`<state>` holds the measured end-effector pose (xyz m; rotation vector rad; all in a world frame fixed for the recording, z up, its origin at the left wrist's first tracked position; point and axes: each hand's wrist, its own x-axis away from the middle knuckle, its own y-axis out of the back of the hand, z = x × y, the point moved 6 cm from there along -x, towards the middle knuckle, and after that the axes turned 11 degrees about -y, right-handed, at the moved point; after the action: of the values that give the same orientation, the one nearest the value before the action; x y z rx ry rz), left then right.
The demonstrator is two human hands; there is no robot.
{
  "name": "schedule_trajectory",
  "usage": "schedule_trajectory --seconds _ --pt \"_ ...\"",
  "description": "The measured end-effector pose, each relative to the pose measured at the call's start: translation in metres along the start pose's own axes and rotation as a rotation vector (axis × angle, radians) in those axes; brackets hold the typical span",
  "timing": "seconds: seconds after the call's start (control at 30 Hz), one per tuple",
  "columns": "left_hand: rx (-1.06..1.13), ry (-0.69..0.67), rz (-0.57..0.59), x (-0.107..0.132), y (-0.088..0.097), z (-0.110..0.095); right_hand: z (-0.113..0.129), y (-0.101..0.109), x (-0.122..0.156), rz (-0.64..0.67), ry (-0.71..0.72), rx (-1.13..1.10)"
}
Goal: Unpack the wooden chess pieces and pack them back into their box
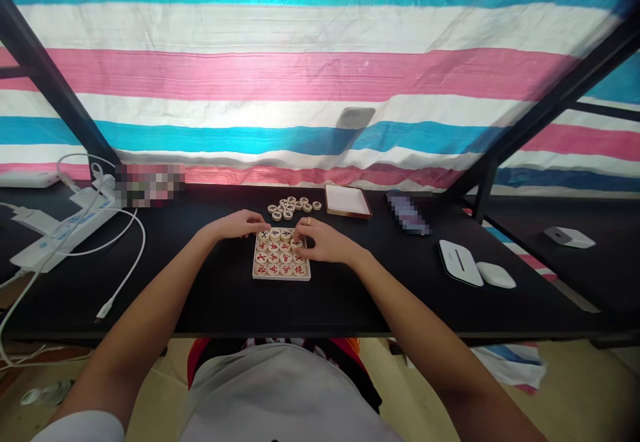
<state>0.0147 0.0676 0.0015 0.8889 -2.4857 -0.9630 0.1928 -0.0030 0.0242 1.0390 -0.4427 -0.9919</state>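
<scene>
Tray (257, 275) of round wooden discs sits mid-desk, near the front edge, straight ahead of the person. Discs fill it in a grid, mostly red-marked, with a few black-marked ones in the back row. Looks like the packing step, nearly full as far as I can tell.

Left hand (235, 224) rests at the tray's back-left corner, fingers curled over the rim; cannot tell if it pinches a disc or just steadies the tray. Right hand (323, 241) lies over the tray's right side, fingertips bent down onto a disc (297, 245) in the right column, apparently seating or nudging it. Grip is light, not a clench.

Loose pile (294, 207) of discs lies just behind the tray, within short reach. Judgement: next move calls for a short reach back to the pile, then a precise drop into a free slot, if one is left.

Room: lid (348, 201) lies right of the pile, near but apart. Bare desk (210, 295) on both sides of the tray. Power strip (65, 229) and cables sit well left; white devices (470, 265) well right. Front edge is close, so sliding the tray toward the body has little margin.
</scene>
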Motion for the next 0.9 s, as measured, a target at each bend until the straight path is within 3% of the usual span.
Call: schedule_trajectory --seconds 0.13,0.27,0.4,0.63,0.73,0.9 --pt "-0.035 -0.013 0.056 0.0 -0.001 -0.004 -0.016 0.005 -0.004 -0.109 -0.035 -0.017" --pt "-0.102 -0.013 0.044 0.0 -0.002 -0.005 -0.054 0.003 -0.012 -0.278 -0.208 0.108" --pt "-0.165 -0.019 0.024 0.0 -0.002 -0.007 -0.078 -0.012 -0.02 -0.243 -0.325 0.302" --pt "-0.231 -0.013 0.056 0.002 -0.006 -0.011 -0.074 -0.013 -0.022 -0.261 -0.296 0.34" --pt "-0.368 -0.026 -0.016 0.001 -0.006 -0.017 -0.072 -0.01 -0.019 -0.303 -0.278 0.327" --pt "-0.541 -0.249 -0.134 -0.003 -0.021 -0.045 -0.071 -0.009 -0.016 -0.333 -0.273 0.282"
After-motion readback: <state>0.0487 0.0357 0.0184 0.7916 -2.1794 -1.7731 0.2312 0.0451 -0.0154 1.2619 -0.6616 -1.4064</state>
